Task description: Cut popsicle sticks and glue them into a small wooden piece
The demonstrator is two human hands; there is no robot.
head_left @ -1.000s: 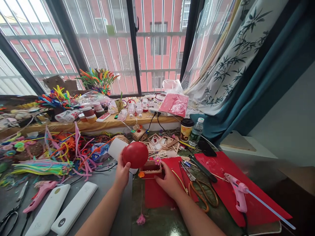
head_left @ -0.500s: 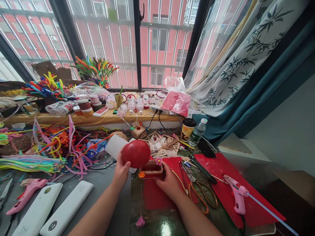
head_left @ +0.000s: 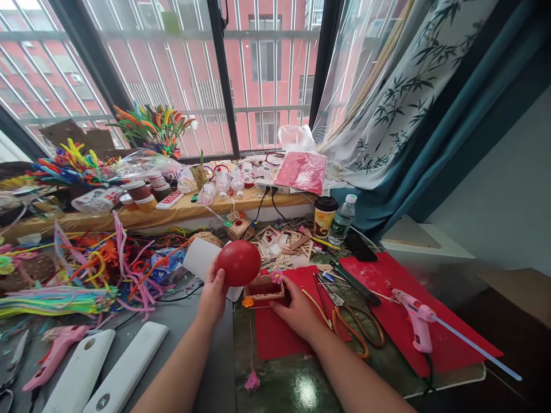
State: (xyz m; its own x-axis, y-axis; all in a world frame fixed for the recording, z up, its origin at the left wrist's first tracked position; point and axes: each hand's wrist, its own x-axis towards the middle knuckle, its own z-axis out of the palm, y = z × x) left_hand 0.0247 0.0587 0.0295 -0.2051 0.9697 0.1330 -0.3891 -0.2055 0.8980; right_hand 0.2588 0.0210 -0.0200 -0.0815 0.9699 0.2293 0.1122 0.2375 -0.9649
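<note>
Barred windows (head_left: 267, 86) rise beyond your cluttered table (head_left: 297, 381), its dark top glossy with reflected light. Your left hand (head_left: 214, 293) grips a smooth, shiny red ball (head_left: 239, 263), thumb against its left side. It is beside the left end of an open, oblong box (head_left: 263, 298); whether they touch, you can't tell. Your right hand (head_left: 295, 308) clasps the box's right end, near a petalled pink flower (head_left: 276, 277). Flat red sheet (head_left: 275, 341) shows below, loop-handled scissors (head_left: 365, 338) at its right.
</note>
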